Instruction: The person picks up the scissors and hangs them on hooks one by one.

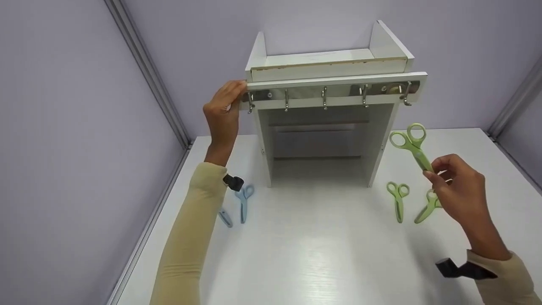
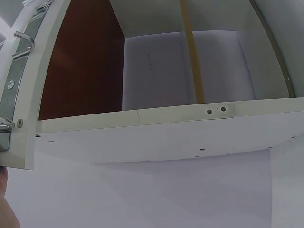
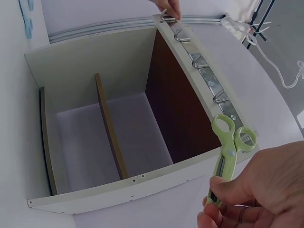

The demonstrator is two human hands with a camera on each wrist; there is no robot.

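A white open-front cabinet (image 1: pixel 322 140) stands on the table with a metal hook rail (image 1: pixel 326 94) across its top front. My left hand (image 1: pixel 224 111) grips the rail's left end beside the first hook (image 1: pixel 250 103). My right hand (image 1: pixel 459 190) pinches a green pair of scissors (image 1: pixel 413 144) by the blades, handles up, to the right of the cabinet below the rightmost hook (image 1: pixel 406 95). In the right wrist view the green scissors (image 3: pixel 228 152) hang just in front of the rail (image 3: pixel 204 71). The left wrist view shows the cabinet's inside (image 2: pixel 156 71) and the rail's end (image 2: pixel 14 80).
Two more green scissors (image 1: pixel 398 199) (image 1: pixel 427 207) lie on the white table (image 1: pixel 322 254) at the right. Two blue scissors (image 1: pixel 244 201) (image 1: pixel 225 218) lie at the left, by my left forearm. Lilac walls enclose the table on three sides.
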